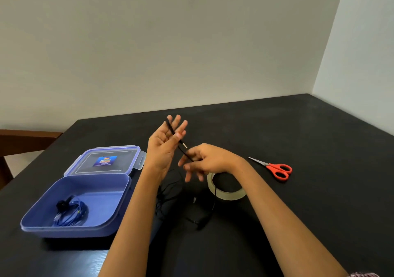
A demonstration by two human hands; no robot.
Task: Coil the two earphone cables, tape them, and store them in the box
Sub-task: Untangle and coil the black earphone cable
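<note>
While the left hand (pixel 164 146) stood raised with fingers straight and spread, the black earphone cable (pixel 188 155) lay across them and ran down to the right hand (pixel 204 159), which pinched it near the plug. The slack trailed below both wrists. Each turn would best be laid snug beside the last, under even pull. Left of the left forearm, the box (pixel 119 183) held the blue coil (pixel 70 215); the tape roll (pixel 226 194) sat beneath the right wrist.
</note>
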